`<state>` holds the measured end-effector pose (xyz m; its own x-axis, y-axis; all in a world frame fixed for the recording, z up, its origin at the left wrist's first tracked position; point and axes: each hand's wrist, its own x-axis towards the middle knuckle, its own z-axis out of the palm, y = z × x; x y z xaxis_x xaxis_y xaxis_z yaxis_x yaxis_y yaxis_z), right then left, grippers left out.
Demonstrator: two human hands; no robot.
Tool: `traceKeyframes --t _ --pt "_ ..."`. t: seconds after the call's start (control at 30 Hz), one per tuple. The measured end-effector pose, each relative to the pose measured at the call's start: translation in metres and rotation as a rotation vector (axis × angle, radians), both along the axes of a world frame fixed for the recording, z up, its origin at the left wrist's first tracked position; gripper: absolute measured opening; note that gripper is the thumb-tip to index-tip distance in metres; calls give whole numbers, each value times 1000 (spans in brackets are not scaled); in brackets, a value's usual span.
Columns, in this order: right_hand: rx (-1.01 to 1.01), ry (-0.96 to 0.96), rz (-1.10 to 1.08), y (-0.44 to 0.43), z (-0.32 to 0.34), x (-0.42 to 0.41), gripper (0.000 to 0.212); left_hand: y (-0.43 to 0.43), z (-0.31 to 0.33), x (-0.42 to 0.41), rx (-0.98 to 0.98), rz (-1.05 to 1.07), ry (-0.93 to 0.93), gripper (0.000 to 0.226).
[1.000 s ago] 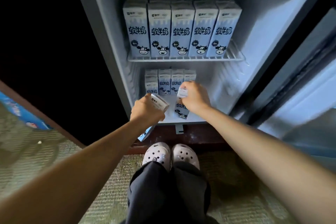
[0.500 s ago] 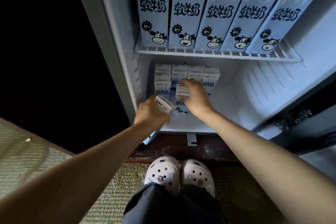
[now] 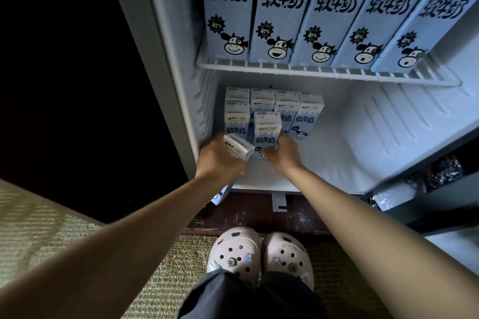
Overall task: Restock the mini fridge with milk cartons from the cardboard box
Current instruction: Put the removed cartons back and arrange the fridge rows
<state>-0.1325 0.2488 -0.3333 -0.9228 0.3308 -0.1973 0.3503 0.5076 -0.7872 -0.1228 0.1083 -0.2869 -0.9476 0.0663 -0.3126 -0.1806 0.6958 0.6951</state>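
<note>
The mini fridge [image 3: 166, 65] stands open before me. Several tall blue milk cartons [image 3: 281, 15] fill its wire upper shelf [image 3: 324, 74]. On the fridge floor several small cartons [image 3: 309, 114] stand in rows at the back left. My right hand [image 3: 283, 153] grips the lower part of one upright small carton [image 3: 267, 131] in front of those rows. My left hand [image 3: 220, 160] holds another small carton [image 3: 238, 147], tilted, at the fridge's left front corner. The cardboard box is out of view.
The fridge floor [image 3: 363, 142] to the right of the small cartons is bare white plastic. The open fridge door [image 3: 445, 199] hangs at the right. My feet in pale clogs [image 3: 259, 254] stand on a woven mat [image 3: 166, 280]. Darkness lies left of the fridge.
The view has moved closer and lower into the fridge. My right hand slid from the top of its carton down to the base. My left hand stays at the left front with its carton.
</note>
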Motion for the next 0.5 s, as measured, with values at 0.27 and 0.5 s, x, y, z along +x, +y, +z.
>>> traceKeyframes --t 0.27,0.5 --pt "-113 9 -1 3 -4 -17 45 6 -3 -1 82 9 22 56" --pt "-45 43 14 2 -9 -17 33 6 -7 -4 107 44 21 53"
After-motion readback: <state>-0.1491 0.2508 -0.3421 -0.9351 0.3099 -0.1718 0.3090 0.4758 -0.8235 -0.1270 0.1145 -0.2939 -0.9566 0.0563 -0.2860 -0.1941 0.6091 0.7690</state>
